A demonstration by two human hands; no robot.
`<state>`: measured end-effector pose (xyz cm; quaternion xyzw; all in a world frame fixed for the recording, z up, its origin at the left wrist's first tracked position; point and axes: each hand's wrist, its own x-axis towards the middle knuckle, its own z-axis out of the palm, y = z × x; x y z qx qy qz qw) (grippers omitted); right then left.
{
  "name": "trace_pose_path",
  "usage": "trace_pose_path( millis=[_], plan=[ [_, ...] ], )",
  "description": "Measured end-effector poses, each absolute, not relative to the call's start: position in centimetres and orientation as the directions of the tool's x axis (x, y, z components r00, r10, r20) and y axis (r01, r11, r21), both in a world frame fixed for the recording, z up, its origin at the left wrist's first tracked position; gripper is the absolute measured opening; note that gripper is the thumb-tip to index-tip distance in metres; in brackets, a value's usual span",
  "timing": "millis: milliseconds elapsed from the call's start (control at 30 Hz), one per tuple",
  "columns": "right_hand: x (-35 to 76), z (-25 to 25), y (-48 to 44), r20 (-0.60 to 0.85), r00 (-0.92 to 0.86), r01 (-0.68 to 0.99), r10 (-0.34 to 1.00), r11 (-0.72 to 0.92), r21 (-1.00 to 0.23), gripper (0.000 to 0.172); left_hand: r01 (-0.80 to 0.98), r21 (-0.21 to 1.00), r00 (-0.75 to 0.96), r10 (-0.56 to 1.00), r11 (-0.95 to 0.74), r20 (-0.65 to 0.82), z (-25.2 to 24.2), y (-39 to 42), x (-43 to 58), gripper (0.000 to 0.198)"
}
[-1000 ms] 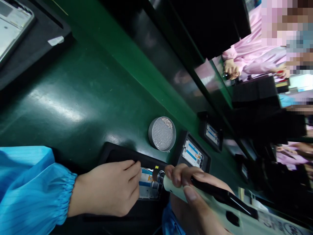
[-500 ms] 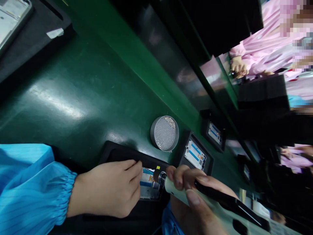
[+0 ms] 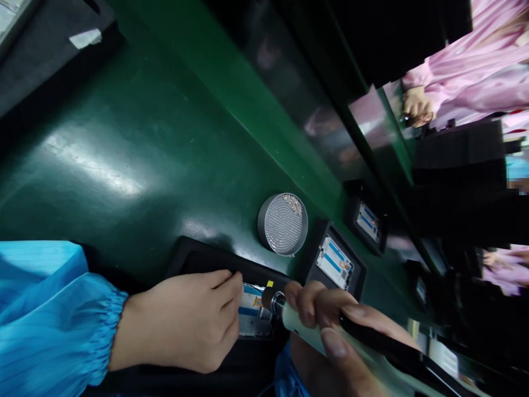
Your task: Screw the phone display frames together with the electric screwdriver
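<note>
An open phone [image 3: 249, 325] with blue strips and an orange patch lies in a black tray [image 3: 194, 249] at the lower middle. My left hand [image 3: 182, 320] rests over its left end, fingers bent and pressed together at the phone's edge; their tips are partly hidden. My right hand [image 3: 326, 306] is wrapped round a pale green electric screwdriver [image 3: 303, 329] with a black lever. The screwdriver's nose points left over the phone's right end, and its tip is hidden. A small yellow tab shows beside the nose.
A round dish [image 3: 283, 225] with tiny screws stands behind the tray on the green bench [image 3: 173, 143]. Further black trays [image 3: 359, 275] with opened phones line up rightward. A dark block [image 3: 49, 60] sits at upper left. Across the bench, a person in pink [image 3: 475, 82] has their hands near the edge.
The view has shifted slightly, so the dish and far trays appear a little further right. Both hands keep their places at the phone, and the screwdriver stays over its right end.
</note>
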<state>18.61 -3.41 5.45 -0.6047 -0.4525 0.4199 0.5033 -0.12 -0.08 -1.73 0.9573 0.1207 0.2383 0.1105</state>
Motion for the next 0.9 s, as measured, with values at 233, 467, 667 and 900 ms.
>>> trace_pose_path(
  millis=[233,467,667,900],
  plan=[
    [18.83,5.61,-3.45,-0.08,0.219,0.12,0.972,-0.109,-0.987,0.024,0.177,0.254,0.864,0.274,-0.951,0.423,-1.72,-0.02,-0.13,0.025],
    [18.66,5.26,-3.48,-0.048,0.239,0.095,0.97,-0.072,-0.993,0.022,0.181,0.26,0.859,0.281,-0.949,0.429,-1.75,-0.16,-0.18,0.025],
    [18.87,5.12,-3.43,-0.028,0.201,0.051,0.979,-0.039,-0.998,0.023,0.176,0.253,0.864,0.273,-0.951,0.423,-1.77,-0.11,-0.15,0.027],
    [18.66,5.2,-3.29,0.002,0.167,0.073,0.986,-0.01,-0.997,0.021,0.188,0.237,0.866,0.274,-0.953,0.419,-1.61,-0.01,-0.01,0.026]
  ],
)
